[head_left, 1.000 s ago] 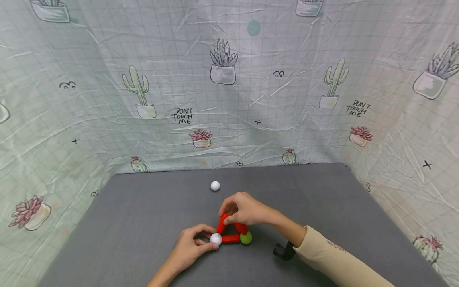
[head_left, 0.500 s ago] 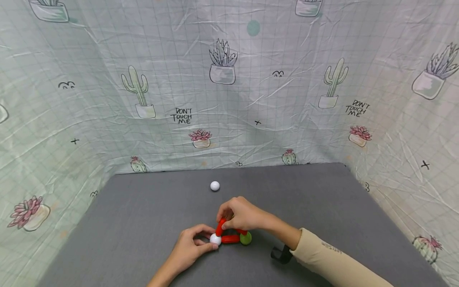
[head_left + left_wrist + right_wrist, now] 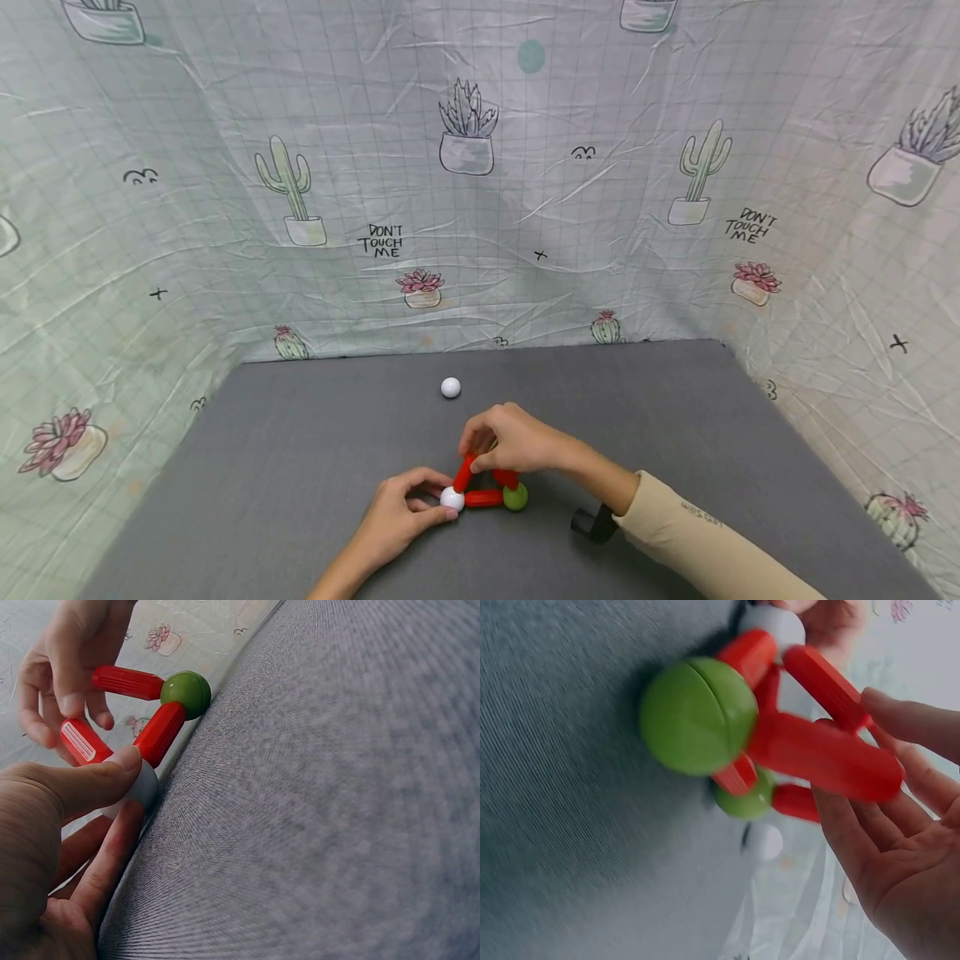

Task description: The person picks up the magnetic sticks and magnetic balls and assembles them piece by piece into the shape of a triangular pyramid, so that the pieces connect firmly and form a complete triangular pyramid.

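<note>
My left hand grips a white ball between thumb and fingers, low at the table. A red ribbed rod joins that ball to a green ball on the right. From the white ball a second red rod slants upward, its upper end pinched by my right hand. Another red rod rises from the near green ball, with right fingers behind it. A second green ball sits farther back, bearing its own raised rod; my right hand mostly hides it in the head view.
A loose white ball lies on the grey tabletop beyond the hands. Behind the table hangs a curtain printed with cacti. A black band with a camera mount is on the right wrist.
My right hand dipped slightly left and down half a second ago, then came back up and right. The pinched rod's top now tilts right again. The left hand stays on the white ball.
</note>
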Tool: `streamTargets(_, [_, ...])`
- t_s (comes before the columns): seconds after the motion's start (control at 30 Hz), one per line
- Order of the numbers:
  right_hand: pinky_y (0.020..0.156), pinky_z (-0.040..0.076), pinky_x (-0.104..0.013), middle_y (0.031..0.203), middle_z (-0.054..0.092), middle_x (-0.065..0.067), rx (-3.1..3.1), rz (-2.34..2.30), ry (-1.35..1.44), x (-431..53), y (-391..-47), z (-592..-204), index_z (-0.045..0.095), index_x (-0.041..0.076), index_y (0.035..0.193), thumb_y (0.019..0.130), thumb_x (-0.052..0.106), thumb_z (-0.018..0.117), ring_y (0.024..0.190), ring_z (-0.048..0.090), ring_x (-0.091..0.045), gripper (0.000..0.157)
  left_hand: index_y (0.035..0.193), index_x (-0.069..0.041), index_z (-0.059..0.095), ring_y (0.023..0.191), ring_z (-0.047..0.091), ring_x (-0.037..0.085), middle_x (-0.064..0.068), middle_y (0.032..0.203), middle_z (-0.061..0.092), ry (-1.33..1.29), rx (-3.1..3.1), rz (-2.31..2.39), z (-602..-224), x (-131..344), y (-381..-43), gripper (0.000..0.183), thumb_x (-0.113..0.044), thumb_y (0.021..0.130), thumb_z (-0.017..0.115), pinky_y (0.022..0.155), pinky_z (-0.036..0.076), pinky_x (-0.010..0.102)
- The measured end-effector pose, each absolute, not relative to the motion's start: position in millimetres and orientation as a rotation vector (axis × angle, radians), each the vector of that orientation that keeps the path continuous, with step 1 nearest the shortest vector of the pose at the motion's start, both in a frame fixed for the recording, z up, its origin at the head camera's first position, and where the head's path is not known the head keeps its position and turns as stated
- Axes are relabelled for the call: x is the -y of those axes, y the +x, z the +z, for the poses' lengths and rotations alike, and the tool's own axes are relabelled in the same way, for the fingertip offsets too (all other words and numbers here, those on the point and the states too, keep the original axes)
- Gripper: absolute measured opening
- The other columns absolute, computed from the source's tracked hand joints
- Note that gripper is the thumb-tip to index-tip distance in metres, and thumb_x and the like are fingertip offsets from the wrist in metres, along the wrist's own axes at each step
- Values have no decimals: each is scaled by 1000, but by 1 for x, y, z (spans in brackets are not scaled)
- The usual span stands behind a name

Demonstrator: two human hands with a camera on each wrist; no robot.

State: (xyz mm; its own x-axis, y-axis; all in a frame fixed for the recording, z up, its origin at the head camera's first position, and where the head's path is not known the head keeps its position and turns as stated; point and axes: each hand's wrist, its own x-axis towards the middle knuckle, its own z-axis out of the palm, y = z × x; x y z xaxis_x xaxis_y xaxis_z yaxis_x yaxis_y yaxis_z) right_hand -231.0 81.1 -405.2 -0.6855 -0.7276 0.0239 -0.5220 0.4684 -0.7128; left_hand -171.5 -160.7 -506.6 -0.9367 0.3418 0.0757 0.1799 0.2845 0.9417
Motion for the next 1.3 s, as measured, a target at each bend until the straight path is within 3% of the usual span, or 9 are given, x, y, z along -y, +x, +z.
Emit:
streamTargets(0.43, [78,60,-24,94,77,-3,-2431,-1214,-998,-108,-256,-387,75,6,102,92,8,77,85,73,-16,10,111,-14,75,73,72,11,11,103,74,474,-2415,1734,-508,160,-172,35,-21,80,90,68,61,24])
streamTargets(0.7, [82,61,-27,97,78,-10,-2201,-1199,-1064,-119,-261,-398,73,-2,107,89,10,81,88,74,-21,23,111,-13,75,75,71,10,10,104,73,485,-2408,1737,-508,160,-172,35,-20,80,90,69,61,24])
streamTargets(1.03, [76,61,-27,92,74,-6,-2076,-1100,-1100,-121,-261,-402,75,1,99,86,6,83,82,71,-11,16,111,-12,75,71,71,10,12,102,73,501,-2407,1753,-508,161,-171,36,-19,80,90,67,61,24])
streamTargets(1.3, [77,61,-28,93,76,-10,-2117,-1117,-1118,-117,-268,-401,74,-2,102,88,11,83,82,72,-13,21,112,-13,75,73,72,10,11,103,73,487,-2399,1750,-507,160,-172,36,-20,80,90,68,61,24])
